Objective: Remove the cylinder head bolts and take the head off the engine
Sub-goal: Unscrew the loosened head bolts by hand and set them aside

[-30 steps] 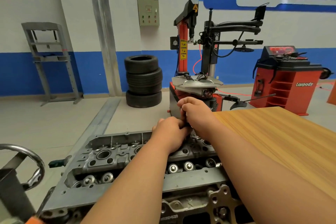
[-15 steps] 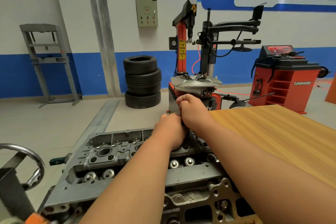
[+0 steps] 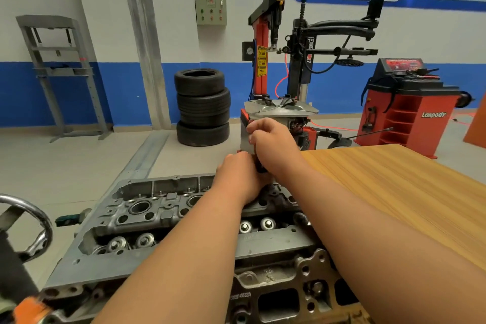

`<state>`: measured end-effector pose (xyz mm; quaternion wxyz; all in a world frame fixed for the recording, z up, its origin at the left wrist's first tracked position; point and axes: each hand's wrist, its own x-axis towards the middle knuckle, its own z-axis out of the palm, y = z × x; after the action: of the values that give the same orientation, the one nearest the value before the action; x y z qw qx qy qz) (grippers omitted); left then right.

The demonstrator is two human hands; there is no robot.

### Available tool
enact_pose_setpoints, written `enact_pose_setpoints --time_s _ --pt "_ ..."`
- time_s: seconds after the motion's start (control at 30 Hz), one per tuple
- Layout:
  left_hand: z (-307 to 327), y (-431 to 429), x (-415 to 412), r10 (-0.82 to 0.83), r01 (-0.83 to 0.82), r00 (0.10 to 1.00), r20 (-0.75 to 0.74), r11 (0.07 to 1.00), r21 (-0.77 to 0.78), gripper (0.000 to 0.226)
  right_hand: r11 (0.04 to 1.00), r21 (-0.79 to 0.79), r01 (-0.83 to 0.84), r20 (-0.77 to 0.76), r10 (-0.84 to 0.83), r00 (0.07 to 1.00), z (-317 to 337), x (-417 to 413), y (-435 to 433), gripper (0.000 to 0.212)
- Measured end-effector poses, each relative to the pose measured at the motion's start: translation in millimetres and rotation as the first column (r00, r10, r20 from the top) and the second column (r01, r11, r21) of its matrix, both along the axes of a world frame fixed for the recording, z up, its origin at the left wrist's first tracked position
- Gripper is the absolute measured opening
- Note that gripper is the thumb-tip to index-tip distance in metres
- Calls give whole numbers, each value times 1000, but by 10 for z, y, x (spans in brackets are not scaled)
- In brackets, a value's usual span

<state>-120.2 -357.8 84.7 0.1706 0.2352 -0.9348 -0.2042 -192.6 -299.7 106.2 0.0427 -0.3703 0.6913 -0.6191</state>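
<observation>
The left hand (image 3: 240, 176) and right hand (image 3: 273, 144) are gripping a dark tool (image 3: 261, 167) on the cylinder head (image 3: 147, 216), sitting beside the surface (image 3: 394, 192), likely loosening a bolt; steady turning is probably coming next.

- Cylinder head (image 3: 147, 218): dull grey cast metal, with bright silver round caps.
- Tool handle (image 3: 261, 167) above the cylinder head's far edge: black.
- Bench (image 3: 394, 192) right of the cylinder head: orange-brown, finely streaked wood grain.
- Tyres (image 3: 202, 108) beyond the cylinder head: black.
- Tyre changer (image 3: 260, 42) beyond it: red and black, yellow labels.
- Wheel balancer (image 3: 420, 123) far right of the cylinder head: red, black top, white lettering.
- Wall (image 3: 178, 42) behind: white over a blue band.
</observation>
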Motion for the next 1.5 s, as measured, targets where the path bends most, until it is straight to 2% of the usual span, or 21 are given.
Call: enact_pose_setpoints --time_s 0.03,0.17,0.27,0.3,0.33,0.37,0.4,0.43,0.5,0.57,0.67,0.8,0.9,0.97,1.03,1.1,1.17,1.33,1.43,1.5 --pt "0 1 1 -6 6 1000 1 1000 23 23 1000 -10 -27 33 28 999 11 -7 -2 13" --pt "-28 -9 14 -6 7 1000 -22 999 38 26 993 -77 -91 259 108 960 43 -73 -4 41" --pt "-33 -22 45 -34 43 998 -55 985 167 27 970 -130 -207 431 243 869 80 -115 1 42" --pt "-25 -29 50 -39 49 998 -54 980 195 26 976 -106 -192 414 219 884 84 -101 -1 39" --pt "-19 -33 51 -41 51 998 -49 976 210 25 991 -16 -131 296 130 946 73 -92 -2 33" --pt "-13 -37 46 -41 50 998 -44 975 216 22 993 118 -12 70 4 998 58 -81 9 23" --pt "-7 -34 40 -40 48 998 -43 976 213 19 965 235 120 -158 -83 984 40 -69 26 14" --pt "2 -30 36 -38 46 998 -44 978 204 18 923 307 233 -313 -133 940 19 -70 48 19" --pt "9 -18 31 -29 37 999 -45 980 197 22 833 414 367 -401 -195 895 24 -100 140 37" --pt "7 -4 28 -8 15 999 -38 982 189 32 767 451 456 -467 -233 853 54 -125 221 46" --pt "9 4 11 14 -11 1000 -21 987 158 35 784 402 473 -530 -221 818 84 -105 263 44" --pt "19 9 47 -39 41 999 -16 988 150 15 883 393 257 -534 -8 845 84 -79 351 18" --pt "27 8 48 -54 57 998 -25 990 130 14 916 368 159 -516 59 855 74 -97 398 21" --pt "36 14 28 -29 33 999 -32 991 133 26 925 354 135 -466 49 884 65 -103 392 27" --pt "44 20 1 -2 8 999 -42 992 123 35 916 344 207 -435 -40 899 70 -104 360 26" --pt "53 40 -6 10 -7 999 -33 995 98 38 871 364 330 -473 -132 871 84 -93 327 33" --pt "47 51 0 -5 6 1000 -9 996 86 37 856 372 359 -514 -132 848 89 -73 317 36" --pt "19 26 58 -83 96 994 -73 978 183 17 928 349 134 -453 42 890 105 -90 457 9" --pt "40 18 60 -97 113 991 -95 976 185 12 935 351 54 -398 97 912 104 -90 457 21" --pt "56 24 48 -53 69 994 -96 983 172 24 937 328 119 -393 20 919 90 -90 399 20"
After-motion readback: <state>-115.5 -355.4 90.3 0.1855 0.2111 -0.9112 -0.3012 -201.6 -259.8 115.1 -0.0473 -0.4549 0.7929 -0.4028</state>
